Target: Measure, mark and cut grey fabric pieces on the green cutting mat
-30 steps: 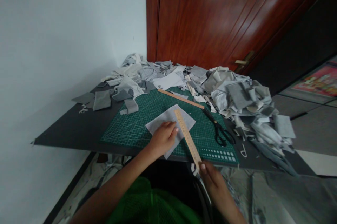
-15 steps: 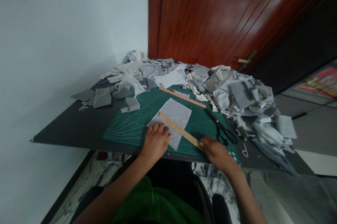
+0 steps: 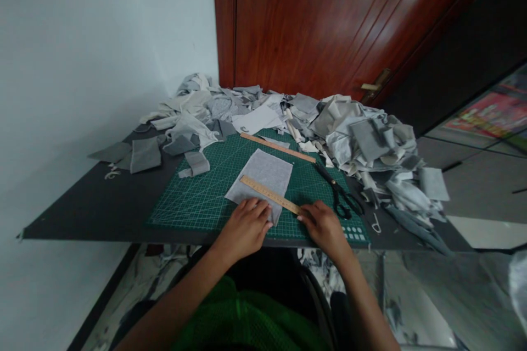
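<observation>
A grey piece of cloth (image 3: 267, 167) lies on the green cutting mat (image 3: 193, 202). Across it, at a slant, rests a short wooden ruler (image 3: 263, 190). My right hand (image 3: 325, 224) pinches the ruler's right end between thumb and fingers, beyond the cloth's right edge. Below the ruler, my left hand (image 3: 247, 227) lies on the near part of the cloth, fingers bent slightly and pressing down; they cover the near left edge. To the right are black scissors (image 3: 338, 190), and a longer wooden ruler (image 3: 278, 147) lies behind the cloth.
Heaps of grey and white fabric scraps (image 3: 362, 137) line the back and right of the dark table (image 3: 102, 208). Single scraps (image 3: 146, 154) lie at left. Behind stands a reddish-brown wooden door (image 3: 296, 27), with a white wall (image 3: 102, 38) beside it.
The view has shifted slightly. My right hand has come left, nearer the cloth, and the short ruler lies a little closer to me on it. My left hand stays on the cloth.
</observation>
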